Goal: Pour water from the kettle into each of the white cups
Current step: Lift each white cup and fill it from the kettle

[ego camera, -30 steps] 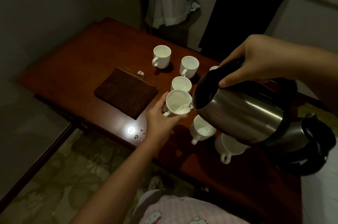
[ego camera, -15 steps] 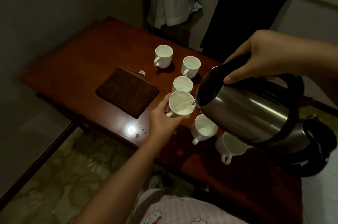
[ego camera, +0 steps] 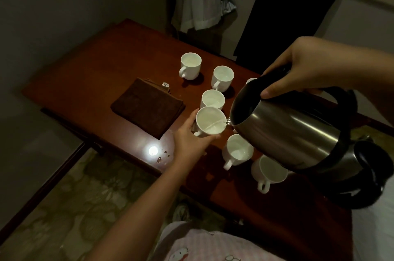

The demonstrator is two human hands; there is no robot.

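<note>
While my left hand point(ego camera: 187, 141) wraps around a white cup point(ego camera: 210, 121) and holds it tilted just above the table point(ego camera: 89, 73), my right hand point(ego camera: 307, 68) grips the top of the steel kettle point(ego camera: 294, 132), thumb pressed on the rim by the open lid. The kettle leans steeply, its spout touching the cup's rim, and a thin stream of water runs into the cup. 5 more cups stand plainly on the table: 1 right behind the held cup point(ego camera: 212, 99), 2 farther back point(ego camera: 190, 66) point(ego camera: 222, 78), and 2 nearer me under the kettle point(ego camera: 237, 152) point(ego camera: 268, 172). A sliver of 1 more point(ego camera: 249, 80) shows behind the kettle. A folded brown cloth point(ego camera: 148, 111) lies left of the cups.
</note>
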